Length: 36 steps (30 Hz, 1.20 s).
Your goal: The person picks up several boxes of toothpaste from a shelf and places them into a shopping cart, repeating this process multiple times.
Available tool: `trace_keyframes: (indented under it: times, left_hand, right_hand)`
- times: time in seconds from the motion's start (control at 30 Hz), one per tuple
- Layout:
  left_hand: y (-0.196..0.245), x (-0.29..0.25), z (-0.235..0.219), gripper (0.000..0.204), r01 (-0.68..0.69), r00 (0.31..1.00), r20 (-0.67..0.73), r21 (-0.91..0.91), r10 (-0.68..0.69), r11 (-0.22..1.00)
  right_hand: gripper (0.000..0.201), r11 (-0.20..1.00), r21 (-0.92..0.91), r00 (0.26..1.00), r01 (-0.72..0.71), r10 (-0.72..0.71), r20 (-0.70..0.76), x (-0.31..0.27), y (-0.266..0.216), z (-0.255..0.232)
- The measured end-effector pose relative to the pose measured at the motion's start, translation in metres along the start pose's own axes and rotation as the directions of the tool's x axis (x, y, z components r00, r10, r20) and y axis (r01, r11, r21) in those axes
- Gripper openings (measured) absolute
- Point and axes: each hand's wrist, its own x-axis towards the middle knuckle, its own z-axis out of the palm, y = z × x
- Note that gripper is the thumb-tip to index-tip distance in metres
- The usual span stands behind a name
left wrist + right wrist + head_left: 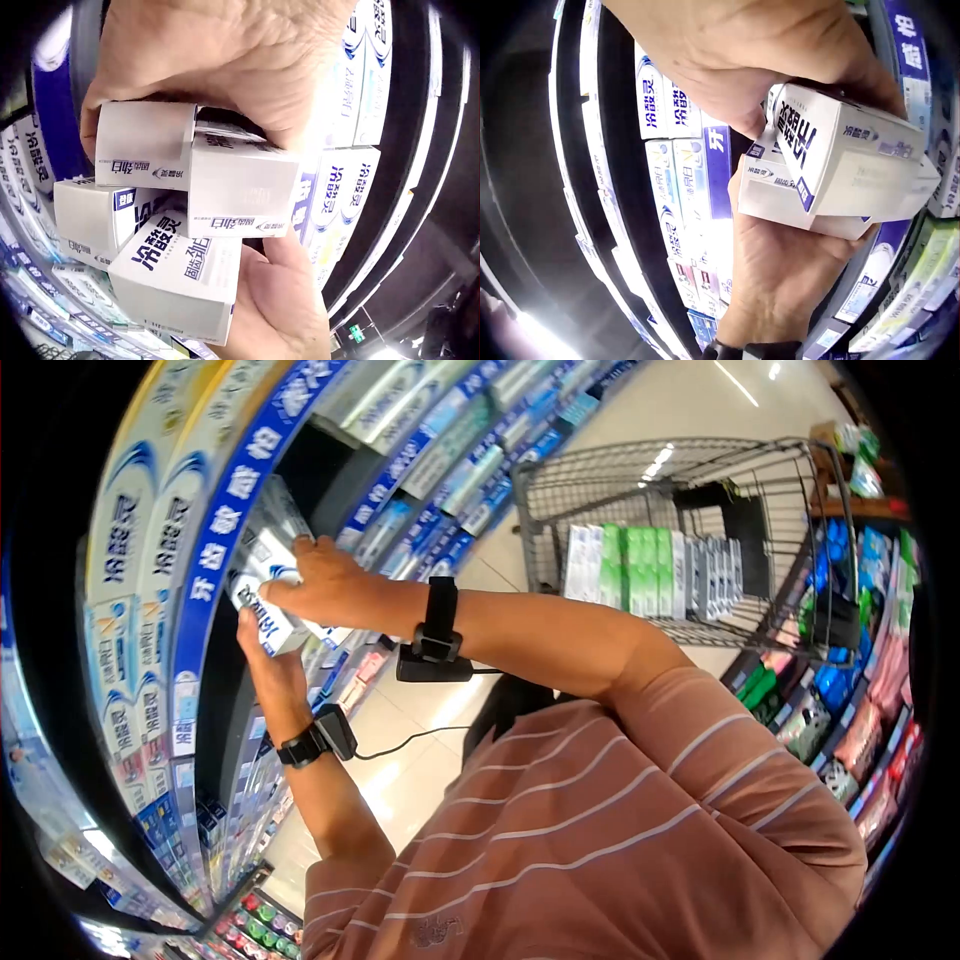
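Observation:
Both hands hold white toothpaste boxes (pixel 275 628) with dark blue lettering, beside the shelf in the head view. The left hand (pixel 275 668) is lower, its thumb against the box side. Above it, the right hand (pixel 330 585) curls over the boxes. In the left wrist view the left hand (pixel 217 52) grips two upper boxes (pixel 244 184), with more boxes (pixel 172 274) below them, by the right hand (pixel 274 300). In the right wrist view the right hand (pixel 772 52) grips a box (pixel 855 161), and the left palm (pixel 780 262) lies beneath the stack. Some fingertips are hidden.
Shelves of toothpaste boxes (pixel 125 540) with a blue label strip (pixel 235 485) run along the left. A wire cart (pixel 690 452) stands at the upper right, holding green and white boxes (pixel 640 570). Packaged goods (pixel 850 690) hang or stand on the far right.

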Motion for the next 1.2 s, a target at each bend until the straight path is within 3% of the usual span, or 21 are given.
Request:
trace_keyframes:
  times: [0.07, 0.1, 0.17, 0.23, 0.3, 0.4, 0.47, 0.5, 0.6, 0.67, 0.73, 0.77, 0.8, 0.87, 0.97, 1.1, 1.2]
  left_hand:
    - [-0.010, -0.015, 0.008, 0.055, -0.025, 0.999, -0.028, 0.024, 0.026, 0.999]
    - [-0.013, -0.028, 0.024, 0.055, -0.026, 0.999, -0.045, 0.023, 0.027, 0.999]
    - [-0.027, -0.045, 0.032, 0.056, -0.033, 0.999, -0.034, 0.016, 0.034, 0.999]
    - [-0.036, -0.068, 0.049, 0.060, -0.028, 0.999, -0.028, 0.015, 0.028, 0.999]
    - [-0.048, -0.090, 0.066, 0.062, -0.011, 0.999, -0.038, 0.024, 0.012, 1.000]
    - [-0.067, -0.112, 0.091, 0.060, -0.013, 0.998, 0.063, 0.039, 0.011, 0.999]
    - [-0.081, -0.124, 0.110, 0.060, 0.029, 0.997, 0.076, 0.026, -0.031, 0.999]
    - [-0.086, -0.131, 0.125, 0.060, 0.016, 0.996, 0.085, 0.074, -0.023, 0.997]
    - [-0.103, -0.140, 0.157, 0.061, 0.086, 0.972, 0.213, 0.065, -0.098, 0.994]
    - [-0.118, -0.136, 0.181, 0.058, 0.115, 0.959, 0.242, 0.152, -0.150, 0.982]
    - [-0.142, -0.127, 0.207, 0.061, 0.193, 0.941, 0.257, 0.133, -0.222, 0.972]
    - [-0.154, -0.123, 0.219, 0.061, 0.169, 0.924, 0.319, 0.150, -0.209, 0.974]
    - [-0.173, -0.116, 0.226, 0.065, 0.154, 0.913, 0.343, 0.214, -0.222, 0.965]
    - [-0.203, -0.108, 0.243, 0.066, 0.239, 0.879, 0.353, 0.258, -0.322, 0.936]
    - [-0.271, -0.087, 0.254, 0.069, 0.369, 0.820, 0.337, 0.307, -0.463, 0.877]
    - [-0.313, -0.079, 0.272, 0.076, 0.468, 0.745, 0.332, 0.357, -0.578, 0.809]
    - [-0.364, -0.071, 0.272, 0.080, 0.489, 0.693, 0.334, 0.432, -0.638, 0.758]
  right_hand:
    - [0.076, 0.980, -0.102, 0.985, 0.173, -0.172, 0.018, -0.014, 0.013, -0.005]
    - [0.074, 0.997, 0.015, 0.997, 0.080, -0.080, -0.003, -0.029, 0.008, -0.015]
    - [0.073, 0.949, -0.156, 0.962, 0.274, -0.271, 0.042, -0.044, 0.025, -0.023]
    - [0.076, 0.996, 0.039, 0.996, 0.086, -0.086, 0.005, -0.073, 0.024, -0.039]
    - [0.080, 0.987, -0.029, 0.988, 0.156, -0.156, 0.000, -0.102, 0.031, -0.054]
    - [0.087, 0.994, -0.057, 0.996, 0.090, -0.088, 0.033, -0.139, 0.035, -0.092]
    - [0.088, 0.997, 0.054, 0.998, -0.061, 0.062, -0.015, -0.161, 0.036, -0.112]
    - [0.081, 0.999, -0.032, 0.993, -0.041, 0.037, -0.113, -0.172, 0.043, -0.118]
    - [0.074, 0.980, 0.050, 0.971, -0.193, 0.198, -0.136, -0.202, 0.058, -0.151]
    - [0.064, 0.962, 0.150, 0.952, -0.228, 0.253, -0.174, -0.216, 0.064, -0.177]
    - [0.060, 0.950, 0.253, 0.950, -0.180, 0.235, -0.206, -0.222, 0.102, -0.193]
    - [0.054, 0.933, 0.273, 0.915, -0.237, 0.308, -0.259, -0.225, 0.119, -0.197]
    - [0.052, 0.856, 0.462, 0.923, -0.230, 0.343, -0.174, -0.228, 0.107, -0.217]
    - [0.050, 0.820, 0.536, 0.915, -0.201, 0.353, -0.197, -0.230, 0.157, -0.227]
    - [0.047, 0.688, 0.653, 0.806, -0.317, 0.558, -0.196, -0.233, 0.210, -0.242]
    - [0.047, 0.572, 0.759, 0.793, -0.311, 0.596, -0.124, -0.239, 0.278, -0.258]
    - [0.055, 0.566, 0.722, 0.756, -0.398, 0.648, -0.093, -0.247, 0.290, -0.280]
